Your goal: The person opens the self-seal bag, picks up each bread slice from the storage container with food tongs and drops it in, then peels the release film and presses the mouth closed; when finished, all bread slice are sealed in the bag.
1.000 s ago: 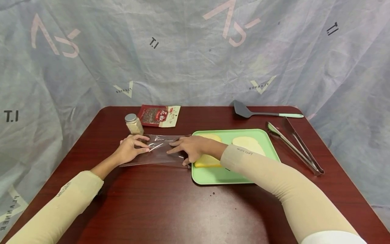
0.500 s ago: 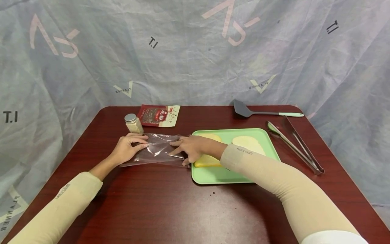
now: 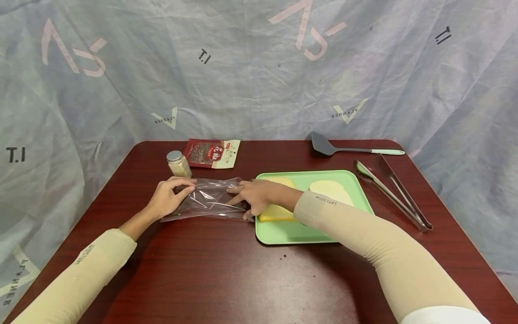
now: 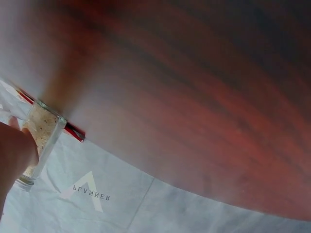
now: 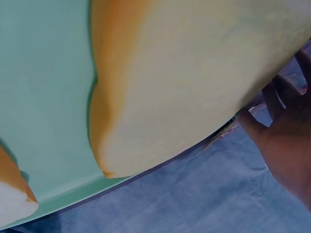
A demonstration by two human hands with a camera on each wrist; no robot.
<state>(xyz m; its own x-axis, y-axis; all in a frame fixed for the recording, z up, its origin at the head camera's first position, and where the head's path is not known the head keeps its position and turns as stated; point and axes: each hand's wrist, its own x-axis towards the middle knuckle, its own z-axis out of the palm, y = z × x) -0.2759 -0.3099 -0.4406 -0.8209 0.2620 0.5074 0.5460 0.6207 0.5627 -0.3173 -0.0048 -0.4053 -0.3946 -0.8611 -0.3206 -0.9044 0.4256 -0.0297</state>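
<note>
A clear plastic bag [image 3: 212, 198] lies flat and wrinkled on the table between the two hands. My left hand [image 3: 167, 198] pinches its upper left part between thumb and fingers. My right hand [image 3: 259, 195], its fingers spread, presses on the bag's right end, which reaches the edge of a green tray [image 3: 283, 235]. Slices of bread [image 3: 329, 191] lie on that tray, some partly under the right arm. In the right wrist view one big bread slice [image 5: 180, 92] is close by the right hand [image 5: 286, 141]. The left wrist view shows only part of the left hand [image 4: 14, 155].
A spice jar [image 3: 179, 165] with a metal lid stands just behind the left hand, near a red seasoning packet [image 3: 210, 154]. At the back right lies a grey spatula [image 3: 323, 145]. Metal tongs [image 3: 394, 195] rest right of the tray.
My left thumb has drawn in toward the fingers, and the plastic between the hands has become more creased. My right hand stays in nearly the same place.
</note>
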